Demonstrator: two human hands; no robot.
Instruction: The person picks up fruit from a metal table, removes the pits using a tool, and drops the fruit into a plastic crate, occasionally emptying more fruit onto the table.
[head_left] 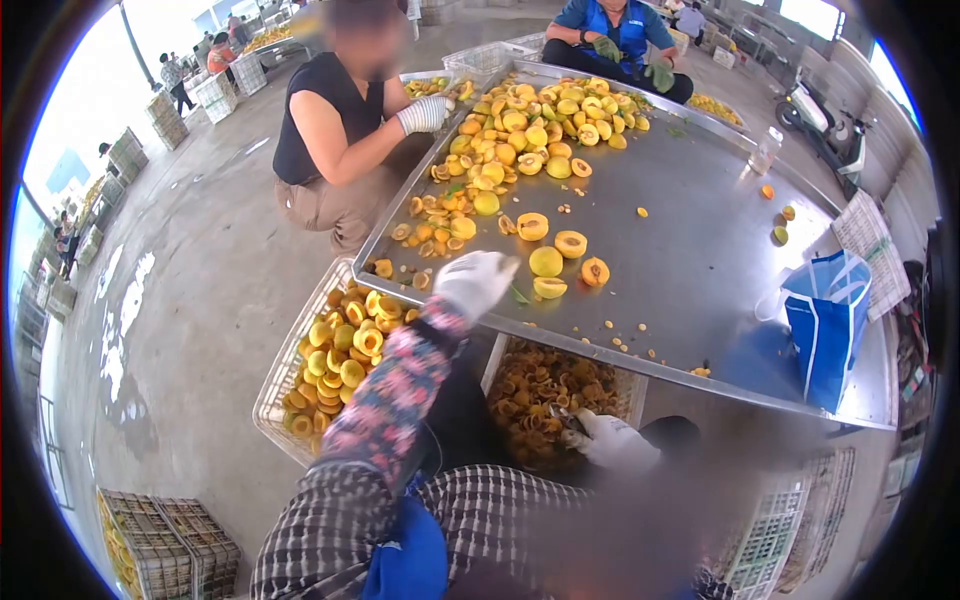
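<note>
My left hand [475, 284], in a white glove, is over the near edge of the metal table [680, 250], its fingers pressed together; what they hold, if anything, is too small to name. Just beyond it lie halved yellow fruits [532, 227] with brown centres. My right hand [612, 442], also gloved, is closed around a small metal tool [568, 420] above a crate of brown fruit scraps [550, 385] below the table edge. A white crate [275, 385] of pitted yellow halves [345, 345] stands to the left of my left forearm.
A heap of fruit [540, 120] covers the far left of the table. One person [335, 130] crouches at the left side, another [620, 40] sits at the far side. A blue bag [825, 320] and a clear bottle [766, 150] stand on the right.
</note>
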